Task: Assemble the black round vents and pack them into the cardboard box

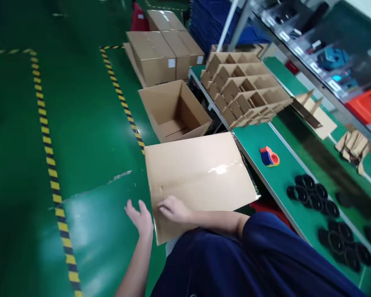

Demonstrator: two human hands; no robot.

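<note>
Green factory floor marked with yellow-and-black striped tape (46, 136) fills the left of the scene, and a long green workbench (284, 181) runs along the right. At the near centre lies a closed, taped brown cardboard box (200, 173), its top sealed with clear tape. Both forearms reach forward from the near edge. The left hand (140, 218) is spread, fingers apart, pressed against the box's near left side. The right hand (174, 209) rests flat on the box's top near corner, fingers loosely extended, gripping nothing. Beyond stands an open empty brown carton (174, 111), and farther right, cardboard divider grids (244, 88). A red-and-blue tape dispenser (269, 156) and black rings (315, 196) lie on the bench.
</note>
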